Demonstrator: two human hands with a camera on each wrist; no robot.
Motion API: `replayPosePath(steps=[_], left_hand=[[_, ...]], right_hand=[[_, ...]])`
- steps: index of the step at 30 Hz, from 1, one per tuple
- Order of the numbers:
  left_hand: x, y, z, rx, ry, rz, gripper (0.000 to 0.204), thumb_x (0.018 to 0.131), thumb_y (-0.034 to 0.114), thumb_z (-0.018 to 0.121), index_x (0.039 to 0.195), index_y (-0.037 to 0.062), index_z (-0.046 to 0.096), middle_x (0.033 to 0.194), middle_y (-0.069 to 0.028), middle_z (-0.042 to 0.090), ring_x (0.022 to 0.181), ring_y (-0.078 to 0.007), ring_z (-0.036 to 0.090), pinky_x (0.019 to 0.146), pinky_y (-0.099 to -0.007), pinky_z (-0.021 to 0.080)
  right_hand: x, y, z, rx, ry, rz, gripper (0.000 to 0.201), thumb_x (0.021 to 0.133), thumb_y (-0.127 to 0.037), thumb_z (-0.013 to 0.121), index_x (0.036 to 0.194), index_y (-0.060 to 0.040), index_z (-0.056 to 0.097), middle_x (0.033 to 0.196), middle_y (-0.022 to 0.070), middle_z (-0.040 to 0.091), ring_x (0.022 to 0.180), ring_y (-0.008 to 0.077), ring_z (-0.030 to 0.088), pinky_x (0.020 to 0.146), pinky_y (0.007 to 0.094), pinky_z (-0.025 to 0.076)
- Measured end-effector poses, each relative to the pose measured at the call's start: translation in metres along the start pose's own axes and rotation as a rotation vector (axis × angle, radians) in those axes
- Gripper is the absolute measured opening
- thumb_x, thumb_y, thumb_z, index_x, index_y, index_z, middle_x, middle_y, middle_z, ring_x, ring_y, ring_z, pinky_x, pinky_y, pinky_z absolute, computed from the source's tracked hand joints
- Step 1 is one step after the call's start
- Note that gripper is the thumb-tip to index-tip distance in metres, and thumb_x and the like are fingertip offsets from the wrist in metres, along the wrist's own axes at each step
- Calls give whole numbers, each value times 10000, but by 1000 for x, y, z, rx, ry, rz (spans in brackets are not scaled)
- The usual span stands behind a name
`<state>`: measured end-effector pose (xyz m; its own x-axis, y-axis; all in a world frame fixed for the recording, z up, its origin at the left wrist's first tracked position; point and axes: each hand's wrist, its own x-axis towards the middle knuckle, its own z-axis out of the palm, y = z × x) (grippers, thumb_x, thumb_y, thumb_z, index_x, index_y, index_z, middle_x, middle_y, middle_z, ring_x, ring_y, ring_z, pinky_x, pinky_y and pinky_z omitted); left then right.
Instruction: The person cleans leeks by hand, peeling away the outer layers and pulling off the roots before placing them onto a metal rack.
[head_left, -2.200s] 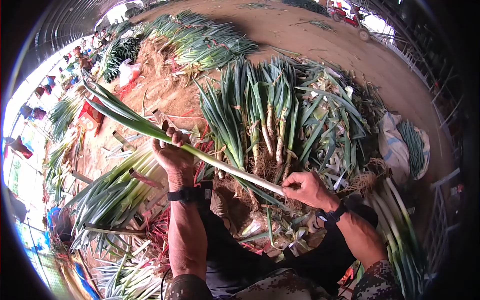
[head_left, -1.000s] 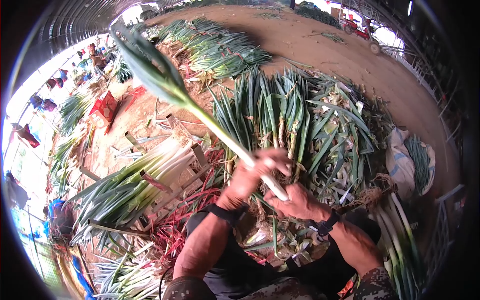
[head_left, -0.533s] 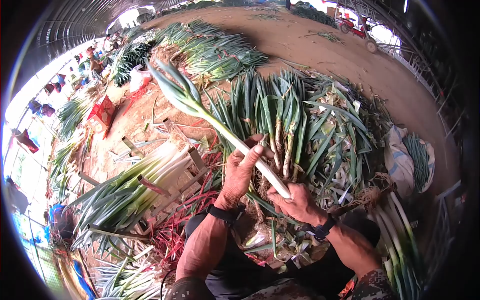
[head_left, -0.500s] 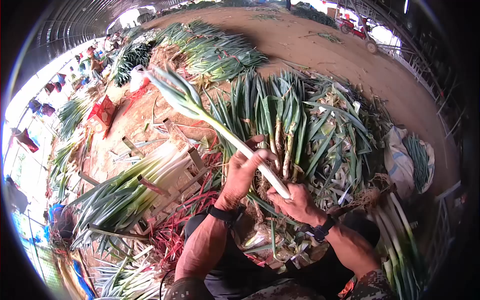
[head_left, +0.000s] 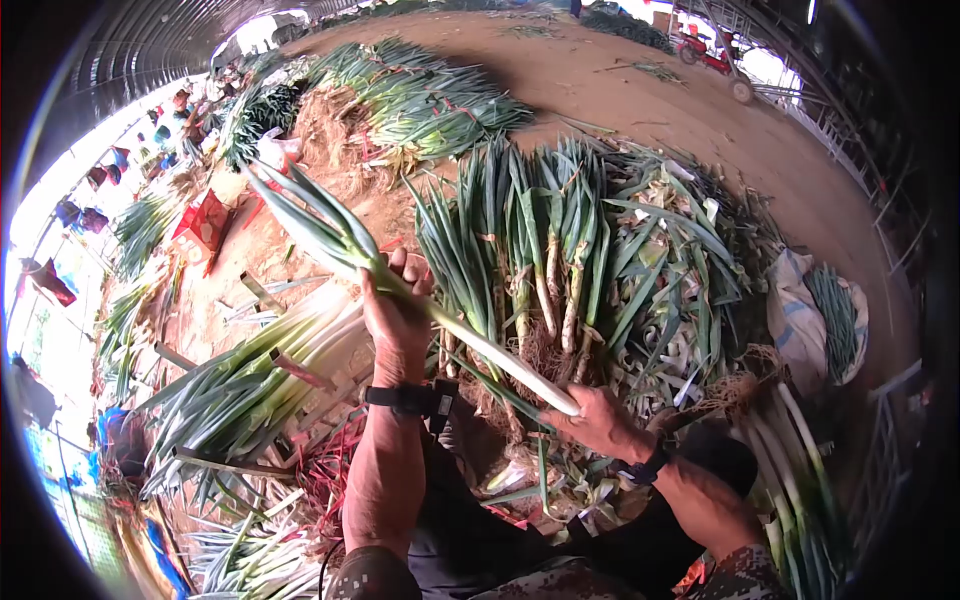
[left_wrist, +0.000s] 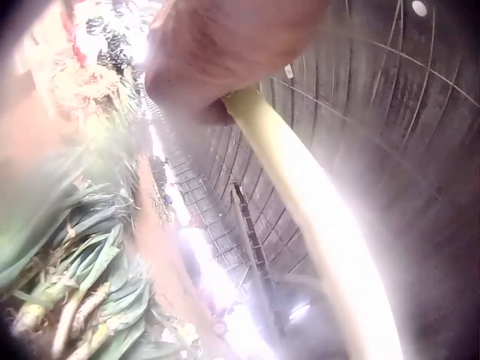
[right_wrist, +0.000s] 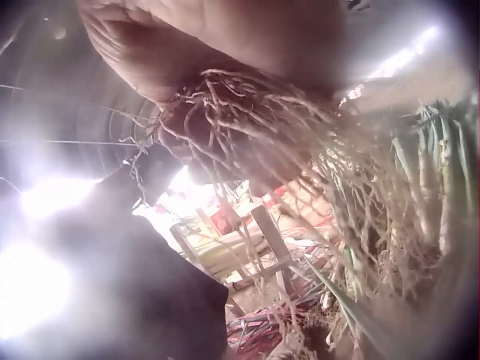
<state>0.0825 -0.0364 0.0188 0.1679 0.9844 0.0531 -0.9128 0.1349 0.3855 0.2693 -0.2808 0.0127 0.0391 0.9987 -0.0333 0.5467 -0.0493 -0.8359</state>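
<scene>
One long green onion (head_left: 500, 362) slants across the head view, green leaves at the upper left and white root end at the lower right. My left hand (head_left: 398, 310) grips it where the white shank turns green. At the root end, my right hand (head_left: 600, 420) holds the base in curled fingers. Pale shank (left_wrist: 307, 187) runs down from the left hand in the left wrist view. Thin stringy roots (right_wrist: 247, 127) hang below the right hand in the right wrist view. Just beyond lies a row of untrimmed green onions (head_left: 530, 230) with dirty roots.
Left, pale-stalked green onions (head_left: 250, 360) lie in a wooden rack (head_left: 300, 370), with red ties (head_left: 335, 465) beside it. Leaf scraps (head_left: 680, 270) heap up at right, near a white sack (head_left: 797, 310). More green onions (head_left: 790, 460) lie by the right arm.
My left hand has moved up the shank, away from the right hand, and closed round the onion near its leaves. The leafy end has swung left and down. The right hand stays at the base.
</scene>
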Motion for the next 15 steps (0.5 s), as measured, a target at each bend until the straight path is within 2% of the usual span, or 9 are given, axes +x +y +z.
replayPosePath(steps=[1, 2, 3, 6, 7, 10, 13, 15], left_hand=[[3, 4, -6, 34, 16, 8, 372, 1047, 430, 412, 1209, 114, 524, 909, -31, 569, 706, -140, 483, 612, -275, 433], [3, 5, -11, 65, 7, 28, 380, 1047, 439, 409, 1214, 117, 524, 896, -25, 567, 689, -137, 478, 603, -273, 424], [1, 9, -9, 95, -4, 48, 388, 1048, 449, 406, 1218, 120, 524, 884, -19, 565, 672, -134, 473, 594, -271, 416], [-2, 12, -5, 133, 27, 82, 431, 1043, 488, 404, 1223, 117, 530, 830, -2, 529, 627, -124, 452, 560, -266, 384], [-3, 12, -4, 132, 29, 79, 435, 1041, 490, 407, 1222, 114, 531, 824, -3, 522, 630, -125, 452, 554, -266, 383], [-4, 11, -1, 94, 28, 55, 457, 1037, 504, 402, 1222, 107, 530, 810, -9, 508, 635, -130, 455, 537, -266, 381], [-8, 11, 2, 30, 35, 37, 488, 1032, 521, 386, 1228, 97, 532, 810, -17, 508, 640, -138, 461, 525, -267, 382], [-10, 10, 6, 32, 72, 47, 540, 1020, 548, 370, 1233, 84, 544, 816, -22, 516, 648, -151, 468, 522, -266, 384]], right_hand=[[1, 5, 3, -27, 4, -56, 385, 895, -225, 751, 1188, -1, 643, 836, 92, 715, 697, 117, 665, 619, 276, 527], [2, 8, 6, -52, 9, -111, 417, 885, -231, 761, 1210, -2, 634, 870, 103, 725, 731, 126, 677, 642, 281, 533], [4, 6, 8, -12, 69, -157, 530, 891, -343, 735, 1296, -38, 582, 881, 151, 728, 825, 245, 737, 693, 360, 559], [12, -10, -2, 7, 156, -139, 511, 877, -328, 748, 1270, -36, 605, 918, 153, 730, 865, 246, 735, 723, 358, 566], [18, -8, -1, -10, 197, -183, 410, 868, -290, 751, 1171, -29, 660, 918, 154, 726, 863, 242, 730, 710, 362, 563], [26, -12, -1, -148, 147, -192, 273, 878, -200, 722, 1049, 12, 699, 872, 128, 729, 796, 164, 711, 675, 304, 553], [28, -10, 10, -60, 138, -133, 196, 856, -141, 724, 964, 22, 710, 804, 143, 715, 725, 188, 714, 638, 319, 550], [28, -11, 13, -100, 132, -150, 158, 837, -107, 726, 922, 23, 702, 793, 157, 706, 700, 224, 715, 615, 333, 545]])
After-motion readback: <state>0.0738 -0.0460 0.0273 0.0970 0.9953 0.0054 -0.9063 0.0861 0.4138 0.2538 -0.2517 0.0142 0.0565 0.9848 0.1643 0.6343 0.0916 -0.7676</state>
